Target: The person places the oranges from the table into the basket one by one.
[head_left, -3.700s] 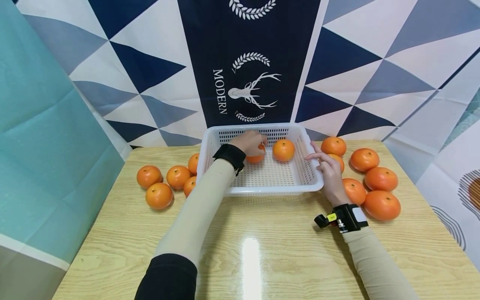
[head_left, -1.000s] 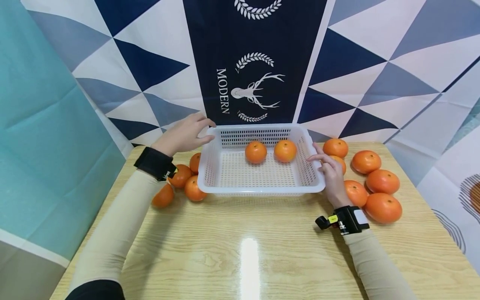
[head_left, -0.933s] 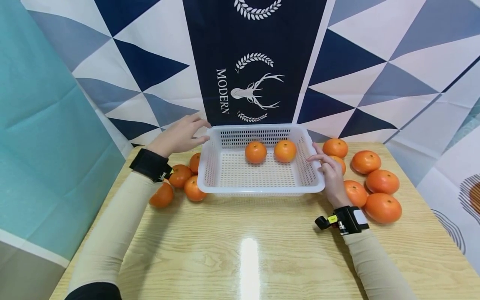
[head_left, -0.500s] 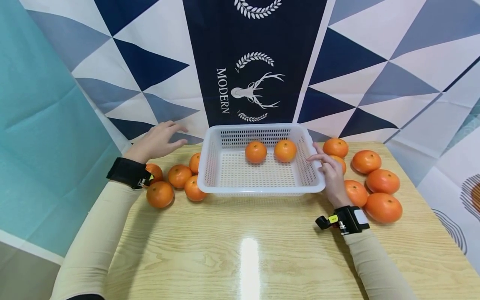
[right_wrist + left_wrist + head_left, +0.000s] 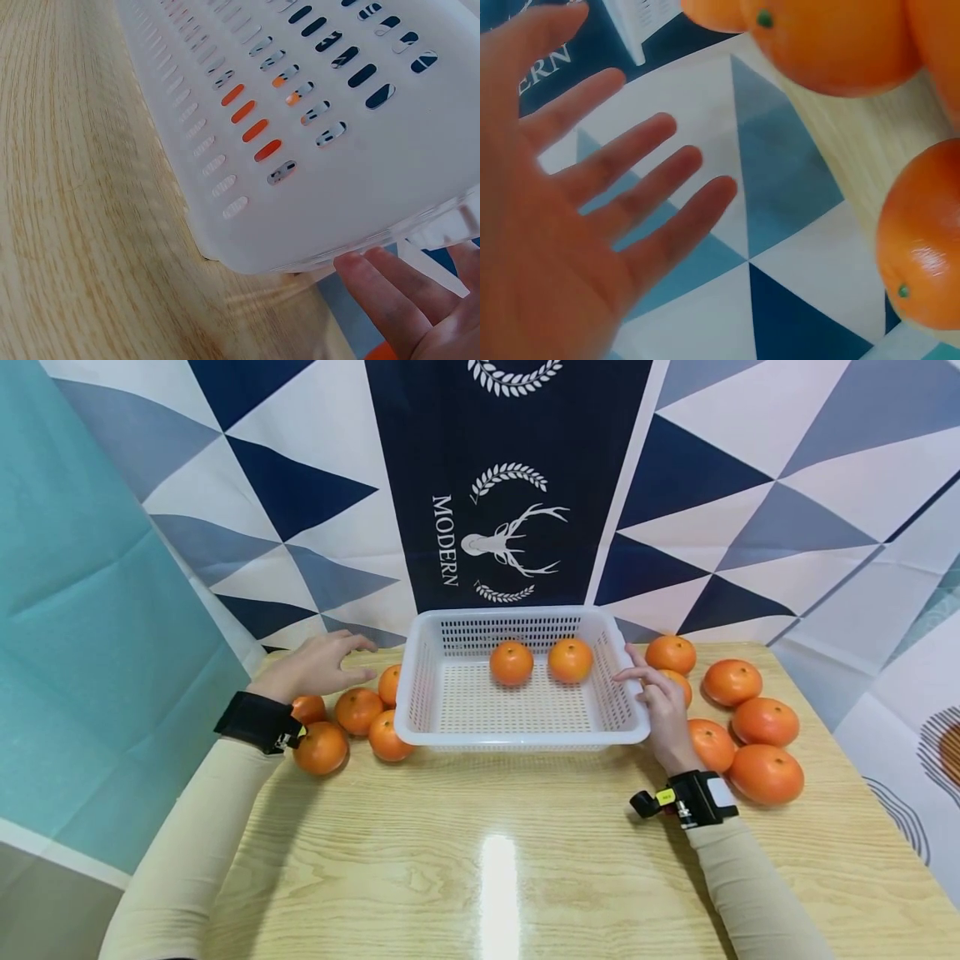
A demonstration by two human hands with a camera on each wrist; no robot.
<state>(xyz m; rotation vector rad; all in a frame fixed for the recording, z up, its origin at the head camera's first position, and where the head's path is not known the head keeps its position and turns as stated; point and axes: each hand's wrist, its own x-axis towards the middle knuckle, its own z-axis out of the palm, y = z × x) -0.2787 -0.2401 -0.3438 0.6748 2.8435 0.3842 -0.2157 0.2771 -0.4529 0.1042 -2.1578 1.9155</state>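
at left, the left hand (image 5: 311, 667), fingers spread and holding nothing, hovers near five round orange fruits (image 5: 358, 711) on the pale wooden table (image 5: 420, 860). two matching fruits (image 5: 512, 663) sit inside the white rectangular slotted plastic basket (image 5: 517, 740); the right hand (image 5: 665, 718) touches its right rim, fingers relaxed, beside six further fruits (image 5: 765, 722).

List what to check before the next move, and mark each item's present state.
1. Left hand free: ok, it holds nothing.
2. Left fingers on an orange: not ok, the left wrist view shows a gap.
3. Loose oranges near that hand: ok, several lie on the table.
4. Right hand at the basket: ok, touching its rim.
5. Firmness of that touch: cannot tell.
6. Room in the basket: ok, two oranges inside, front floor bare.
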